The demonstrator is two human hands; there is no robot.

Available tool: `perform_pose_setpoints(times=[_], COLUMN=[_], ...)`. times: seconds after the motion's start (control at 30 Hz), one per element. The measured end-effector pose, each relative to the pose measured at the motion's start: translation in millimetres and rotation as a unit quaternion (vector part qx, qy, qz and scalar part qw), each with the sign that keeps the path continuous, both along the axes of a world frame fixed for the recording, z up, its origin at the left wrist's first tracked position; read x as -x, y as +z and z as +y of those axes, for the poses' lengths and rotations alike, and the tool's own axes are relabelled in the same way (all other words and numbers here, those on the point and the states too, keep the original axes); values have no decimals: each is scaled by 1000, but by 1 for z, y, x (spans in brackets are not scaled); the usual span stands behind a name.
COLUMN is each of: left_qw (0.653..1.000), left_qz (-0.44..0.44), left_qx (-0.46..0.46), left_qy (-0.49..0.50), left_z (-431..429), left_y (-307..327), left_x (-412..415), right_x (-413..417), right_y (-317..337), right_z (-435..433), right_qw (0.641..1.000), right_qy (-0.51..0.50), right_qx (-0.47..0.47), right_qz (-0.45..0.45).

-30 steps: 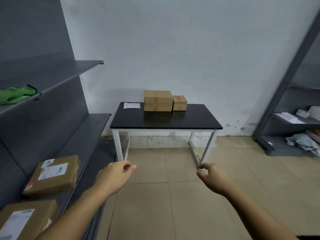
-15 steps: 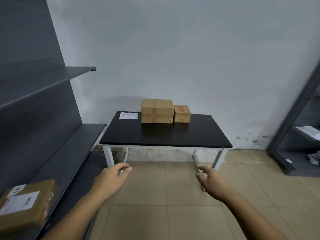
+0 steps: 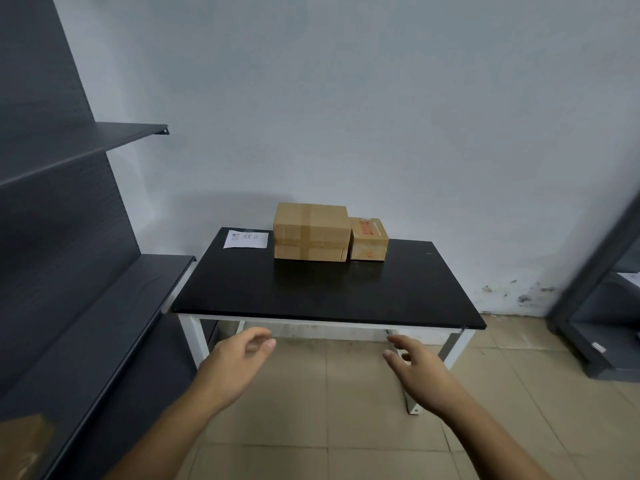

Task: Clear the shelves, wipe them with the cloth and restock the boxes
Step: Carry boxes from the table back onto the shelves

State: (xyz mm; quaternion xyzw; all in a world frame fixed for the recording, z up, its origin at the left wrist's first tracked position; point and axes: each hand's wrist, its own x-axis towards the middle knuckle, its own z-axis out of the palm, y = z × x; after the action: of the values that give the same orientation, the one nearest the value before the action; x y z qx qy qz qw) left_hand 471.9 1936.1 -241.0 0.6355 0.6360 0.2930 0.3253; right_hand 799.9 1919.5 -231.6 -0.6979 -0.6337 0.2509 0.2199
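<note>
Two cardboard boxes stand side by side at the back of a black table (image 3: 346,292): a large box (image 3: 311,232) and, touching its right side, a small box (image 3: 367,239) with red print. My left hand (image 3: 239,365) and my right hand (image 3: 415,368) reach forward below the table's front edge, both with relaxed fingers and holding nothing. Grey shelves (image 3: 104,306) run along the left. A corner of another cardboard box (image 3: 24,445) shows on the lower shelf at the bottom left. The cloth is out of view.
A white paper label (image 3: 246,239) lies at the table's back left corner. A second grey shelf unit (image 3: 595,306) stands at the right edge. Beige floor tiles (image 3: 329,410) lie between me and the table.
The view has moved closer to the table and turned right; the green cloth and most shelf boxes have left the frame. Both hands have opened from loosely curled and reach forward.
</note>
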Motion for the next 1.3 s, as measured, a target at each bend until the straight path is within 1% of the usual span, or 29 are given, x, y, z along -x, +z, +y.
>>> perform_pose_setpoints(times=[0.37,0.6,0.77,0.9,0.97,1.03,1.17,1.3], left_qw=[999,1000,1000,998,996,991,980,971], left_qz=[-40,-17,-6,21,56,109,182,223], left_qx=[-3,-3,13,-1,-3,-8,-26,-35], left_qy=[-19,1,17,57,69,79,79,82], left_z=[179,266,330,381,404,424,461,498], left_y=[4,5,2,5,6,5,6,-2], left_x=[11,0,-19,-41,-52,-61,-76,-84], right_x=[12,-6,-28,-52,-66,-78,-93,-97], right_y=[1,5,-4,-4,-3,-6,-7,-16], right_z=[166,256,332,398,429,453,500,539], right_qw=[998,997,997,997,997,999,999,997], right_qy=[-53,-56,-45,-26,-19,-6,22,47], right_qx=[3,-3,9,5,12,15,16,23], right_qz=[24,47,58,71,71,47,-24,-57])
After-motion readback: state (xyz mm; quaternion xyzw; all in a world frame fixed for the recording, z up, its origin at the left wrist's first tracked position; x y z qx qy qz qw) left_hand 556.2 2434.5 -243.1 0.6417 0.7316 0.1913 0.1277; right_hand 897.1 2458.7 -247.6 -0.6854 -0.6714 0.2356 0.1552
